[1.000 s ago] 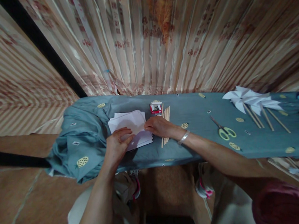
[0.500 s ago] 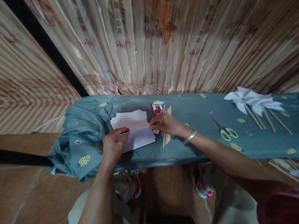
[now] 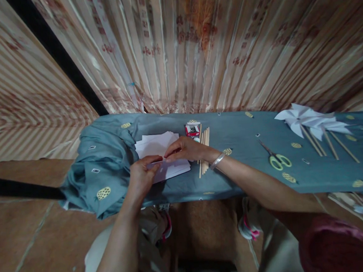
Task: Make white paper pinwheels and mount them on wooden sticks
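Over a stack of white paper (image 3: 155,143) on the cloth-covered table, both hands meet at one folded sheet of paper (image 3: 172,169). My left hand (image 3: 142,175) pinches its upper edge between thumb and index finger. Right beside those fingertips, my right hand (image 3: 186,149) is closed on the same edge, with a silver bangle on the wrist. Part of the sheet's edge is hidden under the fingers. Several thin wooden sticks (image 3: 205,144) lie just right of the paper. Behind my right hand stands a small open red-and-white box (image 3: 192,130) with small dark pieces inside.
Green-handled scissors (image 3: 279,161) lie to the right, blades pointing away. Farther right rest white paper pinwheels (image 3: 310,119) on wooden sticks. Bunched blue-grey cloth (image 3: 107,160) covers the table's left end. A pleated curtain (image 3: 176,76) hangs behind the table.
My right hand has slid left along the sheet's edge, from its right end to beside my left fingertips. My left hand has shifted slightly right, still at the paper.
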A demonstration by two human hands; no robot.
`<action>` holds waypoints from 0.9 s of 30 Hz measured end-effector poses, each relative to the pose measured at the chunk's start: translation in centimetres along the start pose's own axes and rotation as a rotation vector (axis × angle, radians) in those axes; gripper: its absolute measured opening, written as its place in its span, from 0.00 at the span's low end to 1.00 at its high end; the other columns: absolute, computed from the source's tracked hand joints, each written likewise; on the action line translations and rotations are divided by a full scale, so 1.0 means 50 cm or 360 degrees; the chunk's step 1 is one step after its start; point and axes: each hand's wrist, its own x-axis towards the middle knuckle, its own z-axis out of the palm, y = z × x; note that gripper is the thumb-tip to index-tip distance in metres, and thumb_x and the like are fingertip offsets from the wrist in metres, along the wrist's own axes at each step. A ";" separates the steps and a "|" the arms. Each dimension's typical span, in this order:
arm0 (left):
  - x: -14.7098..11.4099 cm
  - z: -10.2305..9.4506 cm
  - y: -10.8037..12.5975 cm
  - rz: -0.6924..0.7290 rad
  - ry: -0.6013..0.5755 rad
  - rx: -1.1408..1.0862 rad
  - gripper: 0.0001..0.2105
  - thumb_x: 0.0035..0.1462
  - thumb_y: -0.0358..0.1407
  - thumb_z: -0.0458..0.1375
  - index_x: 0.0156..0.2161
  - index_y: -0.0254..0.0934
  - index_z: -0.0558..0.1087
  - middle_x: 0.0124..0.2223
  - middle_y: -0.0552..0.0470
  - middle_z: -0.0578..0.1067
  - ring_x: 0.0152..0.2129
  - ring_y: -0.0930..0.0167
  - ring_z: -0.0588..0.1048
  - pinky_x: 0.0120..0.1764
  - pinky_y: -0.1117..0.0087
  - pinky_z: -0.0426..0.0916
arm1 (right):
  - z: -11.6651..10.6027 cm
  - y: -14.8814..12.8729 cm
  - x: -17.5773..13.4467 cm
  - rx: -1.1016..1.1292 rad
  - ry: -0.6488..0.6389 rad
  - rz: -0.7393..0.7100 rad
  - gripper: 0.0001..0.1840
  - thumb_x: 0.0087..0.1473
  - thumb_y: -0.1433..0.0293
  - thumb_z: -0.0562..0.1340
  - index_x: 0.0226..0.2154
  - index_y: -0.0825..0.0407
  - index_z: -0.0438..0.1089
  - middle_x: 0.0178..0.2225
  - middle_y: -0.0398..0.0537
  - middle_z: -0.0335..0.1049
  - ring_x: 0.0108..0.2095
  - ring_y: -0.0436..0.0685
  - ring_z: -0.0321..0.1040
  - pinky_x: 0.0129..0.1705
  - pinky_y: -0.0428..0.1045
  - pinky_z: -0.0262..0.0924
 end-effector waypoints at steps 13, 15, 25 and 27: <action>-0.001 0.003 -0.009 -0.0012 0.0025 0.0047 0.11 0.46 0.38 0.58 0.34 0.39 0.81 0.39 0.48 0.82 0.40 0.60 0.78 0.49 0.60 0.70 | -0.007 0.027 0.005 0.0073 -0.0003 0.0049 0.13 0.48 0.64 0.67 0.32 0.57 0.79 0.28 0.46 0.77 0.29 0.50 0.69 0.33 0.44 0.59; -0.001 0.002 -0.009 -0.0009 0.0015 0.0059 0.11 0.46 0.38 0.58 0.34 0.39 0.81 0.39 0.49 0.82 0.40 0.60 0.78 0.50 0.60 0.69 | -0.006 0.027 0.005 0.0072 -0.0002 0.0051 0.13 0.48 0.65 0.67 0.32 0.58 0.79 0.28 0.46 0.77 0.29 0.50 0.69 0.34 0.45 0.60; 0.000 0.005 -0.013 -0.0008 0.0039 0.0087 0.10 0.46 0.37 0.59 0.33 0.41 0.81 0.39 0.50 0.82 0.40 0.61 0.78 0.50 0.61 0.69 | -0.008 0.031 0.012 0.0058 -0.0018 0.0088 0.12 0.46 0.64 0.68 0.31 0.56 0.79 0.27 0.44 0.76 0.29 0.50 0.69 0.33 0.44 0.60; -0.001 0.004 -0.012 -0.0003 0.0045 0.0093 0.11 0.46 0.37 0.58 0.33 0.40 0.81 0.38 0.50 0.82 0.40 0.61 0.78 0.50 0.61 0.70 | -0.008 0.031 0.012 0.0058 -0.0022 0.0094 0.12 0.47 0.64 0.68 0.31 0.56 0.79 0.27 0.43 0.76 0.28 0.50 0.69 0.33 0.44 0.60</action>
